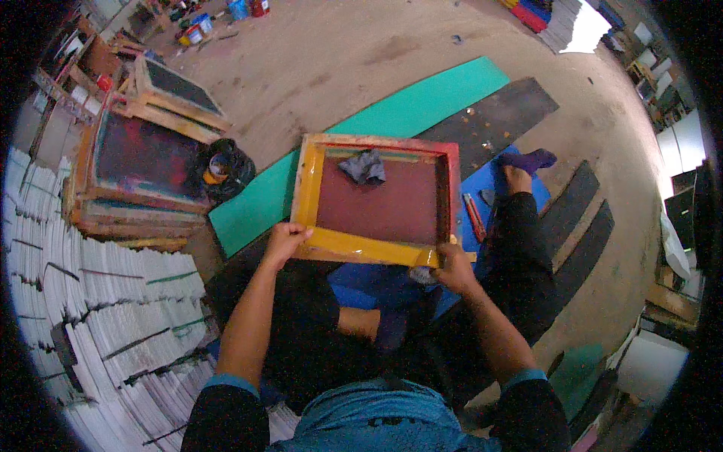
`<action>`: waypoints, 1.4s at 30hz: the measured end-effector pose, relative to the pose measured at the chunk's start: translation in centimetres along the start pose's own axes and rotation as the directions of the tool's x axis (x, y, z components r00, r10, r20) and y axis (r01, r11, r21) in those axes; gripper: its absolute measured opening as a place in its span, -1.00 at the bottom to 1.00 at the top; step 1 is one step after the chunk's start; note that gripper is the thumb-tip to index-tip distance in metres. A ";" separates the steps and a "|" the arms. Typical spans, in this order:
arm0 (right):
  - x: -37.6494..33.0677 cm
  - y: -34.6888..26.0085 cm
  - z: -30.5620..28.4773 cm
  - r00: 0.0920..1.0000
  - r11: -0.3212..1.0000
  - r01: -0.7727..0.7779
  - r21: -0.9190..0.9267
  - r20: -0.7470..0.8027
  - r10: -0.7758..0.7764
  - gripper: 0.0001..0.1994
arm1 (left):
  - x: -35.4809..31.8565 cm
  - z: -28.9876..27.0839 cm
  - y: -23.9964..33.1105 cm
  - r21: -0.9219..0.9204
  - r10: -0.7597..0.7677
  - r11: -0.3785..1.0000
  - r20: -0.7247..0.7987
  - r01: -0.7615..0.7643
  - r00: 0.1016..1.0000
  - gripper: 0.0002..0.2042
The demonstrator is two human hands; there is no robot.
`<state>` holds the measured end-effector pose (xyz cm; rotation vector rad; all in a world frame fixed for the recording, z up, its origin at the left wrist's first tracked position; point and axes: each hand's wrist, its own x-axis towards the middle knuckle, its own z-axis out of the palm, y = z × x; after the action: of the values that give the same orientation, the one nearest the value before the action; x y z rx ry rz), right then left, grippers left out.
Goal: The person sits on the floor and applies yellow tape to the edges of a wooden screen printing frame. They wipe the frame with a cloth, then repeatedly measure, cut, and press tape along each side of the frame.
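A wooden screen-printing frame point(380, 141) with dark red mesh point(376, 207) lies across my lap. Yellow tape covers its left inner edge, and a wide strip of yellow tape point(369, 247) stretches along the near side. My left hand point(286, 242) pinches the left end of this strip at the near left corner. At the near right corner, my right hand point(455, 269) is closed on the other end, its fingertips partly hidden. I cannot tell how far the strip touches the frame. A crumpled grey rag point(364, 167) rests on the mesh near the far side.
A red utility knife point(475, 218) lies on a blue sheet point(489, 177) right of the frame. Beyond stretch a green mat point(422, 94) and dark strips. At left are stacked frames point(143, 154), a black bag with a cup point(218, 169) and bundled paper stacks point(113, 294).
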<state>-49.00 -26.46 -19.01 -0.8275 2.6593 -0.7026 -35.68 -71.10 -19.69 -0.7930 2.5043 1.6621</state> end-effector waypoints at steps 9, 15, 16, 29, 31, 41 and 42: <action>4.5 -3.9 -9.4 0.991 0.917 0.136 0.375 -0.038 -0.132 -0.59 | 0.8 -2.0 5.1 0.007 0.075 0.997 -0.075 -0.075 0.994 -0.76; 2.4 -0.2 -9.9 0.978 0.963 0.175 -0.204 0.152 -0.146 -0.60 | -1.5 -2.1 3.8 0.198 0.034 0.980 -0.081 -0.017 0.996 -0.79; 1.8 1.1 -9.9 0.979 0.962 0.136 -0.238 0.183 -0.093 -0.54 | -2.0 -2.1 3.6 0.232 0.013 0.973 -0.094 0.009 0.995 -0.80; -3.2 6.9 -11.3 0.977 0.962 0.131 -0.242 0.199 -0.083 -0.45 | -3.2 0.6 -1.0 0.184 -0.101 0.978 0.008 0.098 0.995 -0.80; -4.0 8.5 -11.2 0.976 0.923 0.180 -0.340 0.181 -0.124 -0.45 | -3.9 1.0 -0.4 0.153 -0.069 0.986 -0.025 0.072 0.997 -0.80; -5.6 9.9 -11.2 0.991 0.992 0.013 -0.125 0.137 0.004 -0.45 | -4.6 -0.1 0.0 0.266 0.018 0.964 -0.094 0.008 0.995 -0.80; -5.7 10.3 -10.8 0.993 0.970 0.095 -0.224 0.094 -0.075 -0.44 | -4.1 -0.5 -1.7 0.264 0.016 0.964 -0.072 0.004 0.997 -0.80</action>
<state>-53.32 -11.69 -14.62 -1.0119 2.6738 -0.3749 -31.26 -70.47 -19.67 -0.8310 2.7020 1.2808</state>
